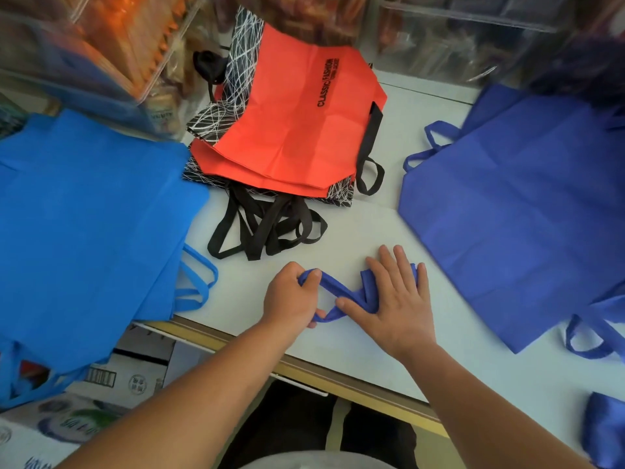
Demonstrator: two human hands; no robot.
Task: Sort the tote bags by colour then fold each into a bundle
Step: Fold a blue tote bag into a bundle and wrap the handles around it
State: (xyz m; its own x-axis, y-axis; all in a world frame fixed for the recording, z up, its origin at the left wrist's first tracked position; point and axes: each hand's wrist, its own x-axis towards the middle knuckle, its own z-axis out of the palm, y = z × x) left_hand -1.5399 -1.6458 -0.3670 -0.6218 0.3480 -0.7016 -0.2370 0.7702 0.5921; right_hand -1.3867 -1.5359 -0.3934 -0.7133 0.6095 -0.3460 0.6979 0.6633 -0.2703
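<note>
Found left hand (292, 296) curled round the handle (326, 282) of a folded navy bag (368, 287) near the front edge of the table (338, 350), with right hand (400, 301) flat, fingers spread, pressing that bag down. Noted light-blue bags (91, 214) stacked at left, red bags (297, 106) at rear centre over patterned bags (243, 38), and navy stack (514, 214) at right, apart from both hands. Recorded one navy bundle (605, 431) at the near right corner.

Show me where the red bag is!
The red bag lies top centre in the head view, on the black-and-white patterned bags, between the light blue pile and the dark blue pile.
</note>
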